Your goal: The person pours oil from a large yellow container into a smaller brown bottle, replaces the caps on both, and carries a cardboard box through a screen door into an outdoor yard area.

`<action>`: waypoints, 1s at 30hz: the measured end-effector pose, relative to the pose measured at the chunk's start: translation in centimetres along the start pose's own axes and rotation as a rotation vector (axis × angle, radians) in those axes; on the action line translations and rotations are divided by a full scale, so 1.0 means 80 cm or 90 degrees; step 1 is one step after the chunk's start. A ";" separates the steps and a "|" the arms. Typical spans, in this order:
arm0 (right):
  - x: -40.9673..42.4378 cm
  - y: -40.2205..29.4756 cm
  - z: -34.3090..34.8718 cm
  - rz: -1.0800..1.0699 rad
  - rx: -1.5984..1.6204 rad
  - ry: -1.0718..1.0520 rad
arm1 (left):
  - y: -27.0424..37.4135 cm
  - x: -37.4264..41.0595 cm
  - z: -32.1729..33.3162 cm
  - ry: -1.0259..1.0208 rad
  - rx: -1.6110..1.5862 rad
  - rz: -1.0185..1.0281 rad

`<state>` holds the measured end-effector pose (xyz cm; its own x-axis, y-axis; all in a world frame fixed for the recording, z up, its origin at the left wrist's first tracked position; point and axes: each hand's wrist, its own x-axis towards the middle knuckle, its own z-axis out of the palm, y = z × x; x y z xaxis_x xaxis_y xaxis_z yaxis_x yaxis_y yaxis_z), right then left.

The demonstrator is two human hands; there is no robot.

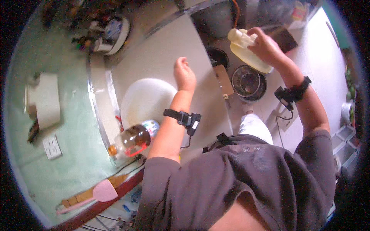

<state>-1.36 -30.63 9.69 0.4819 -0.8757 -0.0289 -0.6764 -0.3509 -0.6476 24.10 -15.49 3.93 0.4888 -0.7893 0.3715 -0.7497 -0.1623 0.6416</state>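
My right hand [267, 49] grips a pale yellow translucent plastic jug [245, 53] near its handle. The jug is tilted, its capped end pointing to the upper left, over the floor beside the counter. My left hand [184, 74] is raised above the pale countertop [173, 43], its fingers curled. No object shows in it, though the inside of its fingers is partly hidden. Left of that forearm is a white round object [147, 89], perhaps a board or basin. A large clear bottle [136, 138] of dark liquid with a red handle and orange cap stands close to the same forearm.
Below the jug, a round metal pot [245, 82] is on the floor, near a brown board [223, 79] and a dark round vessel [218, 57]. A pink fly swatter [104, 191] and a wall socket [52, 147] are on the left. A white caddy [122, 36] stands upper left.
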 end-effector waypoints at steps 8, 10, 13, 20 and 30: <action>0.030 0.199 0.097 0.206 0.123 -0.083 | -0.026 0.017 0.065 -0.004 0.253 0.036; 0.045 0.211 0.124 0.204 0.121 -0.088 | -0.030 0.012 0.070 -0.008 0.272 0.002; 0.075 0.227 0.186 0.141 0.126 -0.078 | -0.032 0.006 0.072 -0.018 0.245 -0.060; 0.180 0.169 0.265 0.031 0.250 -0.088 | -0.024 0.016 0.082 -0.027 0.188 -0.143; 0.333 0.045 0.444 -0.062 0.320 -0.130 | -0.035 0.015 0.073 -0.061 0.334 -0.157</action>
<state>28.83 -43.44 -20.48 0.6613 -0.7473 -0.0659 -0.2987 -0.1816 -0.9369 24.16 -19.45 -1.35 0.6520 -0.7377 0.1755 -0.7519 -0.5992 0.2748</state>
